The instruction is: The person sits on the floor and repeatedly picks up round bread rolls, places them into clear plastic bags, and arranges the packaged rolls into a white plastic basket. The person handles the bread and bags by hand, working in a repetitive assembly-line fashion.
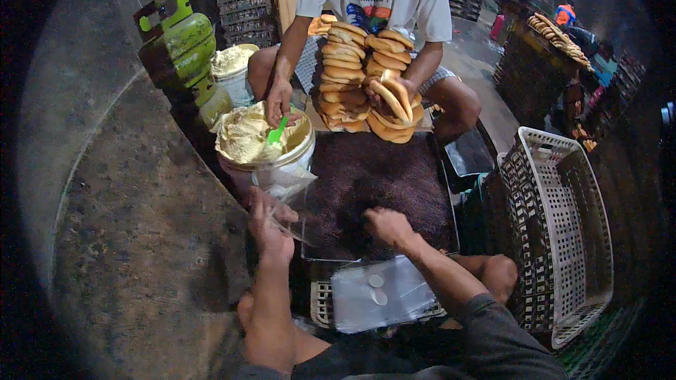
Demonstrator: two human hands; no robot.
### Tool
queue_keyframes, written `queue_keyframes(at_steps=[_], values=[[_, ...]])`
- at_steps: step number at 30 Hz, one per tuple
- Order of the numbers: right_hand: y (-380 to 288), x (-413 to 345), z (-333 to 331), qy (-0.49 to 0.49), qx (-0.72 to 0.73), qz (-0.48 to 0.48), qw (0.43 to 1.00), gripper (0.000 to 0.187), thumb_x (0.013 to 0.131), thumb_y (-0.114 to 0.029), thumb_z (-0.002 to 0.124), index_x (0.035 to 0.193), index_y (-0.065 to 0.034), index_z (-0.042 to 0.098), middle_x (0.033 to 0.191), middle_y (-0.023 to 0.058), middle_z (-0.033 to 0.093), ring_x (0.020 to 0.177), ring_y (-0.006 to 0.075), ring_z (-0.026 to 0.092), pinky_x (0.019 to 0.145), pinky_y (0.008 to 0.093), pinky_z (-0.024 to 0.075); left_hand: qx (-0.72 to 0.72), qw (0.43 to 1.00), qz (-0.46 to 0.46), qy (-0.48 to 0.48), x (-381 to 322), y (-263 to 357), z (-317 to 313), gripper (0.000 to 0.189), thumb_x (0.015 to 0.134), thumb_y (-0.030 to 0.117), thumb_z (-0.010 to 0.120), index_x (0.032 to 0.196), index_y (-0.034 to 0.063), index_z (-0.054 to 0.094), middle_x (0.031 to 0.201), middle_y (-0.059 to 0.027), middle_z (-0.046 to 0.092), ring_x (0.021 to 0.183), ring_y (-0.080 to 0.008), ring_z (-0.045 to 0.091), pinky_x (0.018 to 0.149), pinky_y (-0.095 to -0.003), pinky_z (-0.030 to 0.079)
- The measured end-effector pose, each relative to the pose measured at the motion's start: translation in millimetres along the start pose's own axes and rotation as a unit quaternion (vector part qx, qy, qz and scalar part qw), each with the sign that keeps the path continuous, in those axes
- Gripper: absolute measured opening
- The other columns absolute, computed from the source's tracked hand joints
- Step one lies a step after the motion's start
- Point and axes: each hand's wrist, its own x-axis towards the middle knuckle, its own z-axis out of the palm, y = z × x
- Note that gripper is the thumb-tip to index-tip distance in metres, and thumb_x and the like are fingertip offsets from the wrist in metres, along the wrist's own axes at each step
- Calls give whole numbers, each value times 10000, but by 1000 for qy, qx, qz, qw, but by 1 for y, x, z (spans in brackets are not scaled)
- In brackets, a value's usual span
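My left hand (272,221) holds a thin clear plastic bag (288,182), blurred, beside the near side of a bucket of pale cream (240,134). Over a tray of dark brown sprinkles (391,169) is my right hand (391,227), its fingers curled; whether it holds anything is hidden. A stack of clear plastic bags (380,293) with two whitish round pieces rests on a crate before my lap. Opposite, a co-worker's one hand grips a green spatula (276,131) in the cream, the other a split bun (393,97). Piled buns (343,71) stand beyond the tray.
A green gas cylinder (190,47) and a second cream bucket (232,68) stand at the left. Upright at the right is a white plastic crate (570,237), next to a dark tray (469,155). More stacked crates (245,0) and a person lie farther back.
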Motion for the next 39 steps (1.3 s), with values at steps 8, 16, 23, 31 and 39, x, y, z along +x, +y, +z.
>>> queue_keyframes(at_steps=[8,16,23,31,39], values=[[-58,14,35,-88,190,17,978,317,885,-263,548,1112,-44,582,1105,203,597,1060,389,552,919,458,443,58,989,63,118,-3,6,29,506,909,567,492,1049,81,497,962,-86,568,669,-199,553,669,-354,482],[41,-12,-70,98,184,129,969,347,863,-365,611,994,-48,667,934,203,668,876,390,636,792,462,507,167,955,179,168,5,4,7,769,871,650,483,1283,2,446,1219,-103,524,1094,-216,503,902,-399,432],[139,-74,-127,172,205,176,947,327,872,-289,619,988,13,664,955,190,677,902,337,652,799,380,499,116,992,33,31,25,-14,-21,438,914,539,496,1008,115,549,944,-48,583,788,-158,567,598,-276,441],[173,-88,-103,228,313,183,904,314,880,-271,614,994,20,647,939,191,682,864,297,669,781,357,504,227,974,2,-20,6,-23,-13,325,909,483,532,983,168,557,665,51,470,528,-82,446,421,-226,325],[182,-99,-116,183,244,188,934,348,842,-271,656,1066,-6,621,1000,207,641,885,345,630,801,403,491,222,975,-15,8,-8,-39,9,357,888,502,576,935,148,566,605,44,485,442,-71,421,378,-231,294]])
